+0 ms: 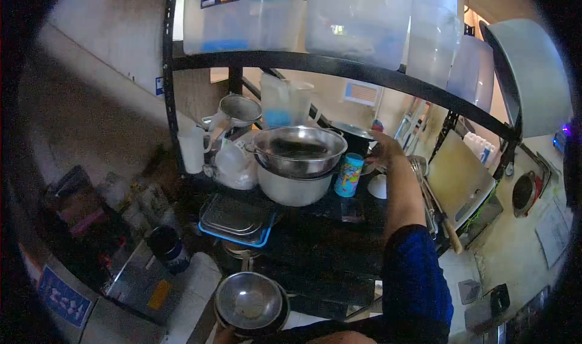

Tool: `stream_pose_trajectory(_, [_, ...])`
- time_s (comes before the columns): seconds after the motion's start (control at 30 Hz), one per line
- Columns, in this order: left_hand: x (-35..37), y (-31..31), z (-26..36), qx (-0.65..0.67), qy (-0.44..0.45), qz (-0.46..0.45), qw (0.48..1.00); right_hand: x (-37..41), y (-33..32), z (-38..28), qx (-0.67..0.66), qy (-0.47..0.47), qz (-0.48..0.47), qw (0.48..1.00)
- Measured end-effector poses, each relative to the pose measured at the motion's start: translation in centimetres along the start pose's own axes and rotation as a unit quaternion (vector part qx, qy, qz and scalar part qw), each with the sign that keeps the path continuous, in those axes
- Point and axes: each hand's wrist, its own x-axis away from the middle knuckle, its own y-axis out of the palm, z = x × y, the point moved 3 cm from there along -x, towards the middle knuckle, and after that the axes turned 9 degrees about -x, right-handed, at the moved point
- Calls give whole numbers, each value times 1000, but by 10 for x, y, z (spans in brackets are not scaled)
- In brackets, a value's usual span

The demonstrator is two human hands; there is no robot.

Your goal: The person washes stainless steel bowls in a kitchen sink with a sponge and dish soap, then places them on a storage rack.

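My right hand [383, 150] reaches onto the rack's middle shelf, beside a colourful blue cup [349, 175] and above a small white bowl [377, 187]. Its fingers are partly hidden and blurred. Low in the view, my left hand [225, 335] grips the lower rim of stacked metal bowls [249, 297], the top one shiny and empty. A large steel colander [298, 152] rests on a pale pot [294, 186] at the shelf's centre. Behind my right hand is a dark pot with a lid [351, 130].
Overhead, a black shelf edge [339, 67] carries plastic bins [357, 28]. White pitcher [193, 151] and strainer [240, 109] stand left. A blue-rimmed container [235, 220] lies at the shelf front. Cutting board [459, 175] and long utensils stand right.
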Motion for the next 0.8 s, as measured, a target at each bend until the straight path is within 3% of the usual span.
stream_pose_trajectory(0.07, [-8,2,4,-4,-3,5,1000,-53,-28,11,144,-106,-98,979])
stream_pose_trajectory(0.2, [-9,9,4,-7,-13,28,999,-67,-24,21,74,-90,-108,987])
stream_pose_trajectory(0.27, [-4,13,2,-8,-17,42,999,-71,-32,25,151,-204,-153,955])
stream_pose_trajectory(0.3, [-1,15,2,-9,-18,49,999,-72,-32,26,228,-297,-180,910])
stream_pose_trajectory(0.33, [0,17,2,-10,-19,54,998,-69,-22,25,142,-128,-127,973])
stream_pose_trajectory(0.37, [2,19,1,-12,-18,59,998,-60,-13,24,31,30,-35,998])
stream_pose_trajectory(0.47, [4,25,-1,-10,-13,68,998,-4,-1,10,-17,-67,-128,989])
stream_pose_trajectory(0.57, [4,32,-7,-6,-17,67,998,24,2,-2,-30,-26,-104,994])
stream_pose_trajectory(0.63, [2,37,-8,-3,-18,65,998,-53,-26,32,58,-220,-156,961])
stream_pose_trajectory(0.7, [-1,42,-11,-4,-17,61,998,-107,-46,52,140,-309,-191,921])
stream_pose_trajectory(0.8, [-7,47,-10,-6,-19,49,999,-111,-49,43,173,-272,-198,925])
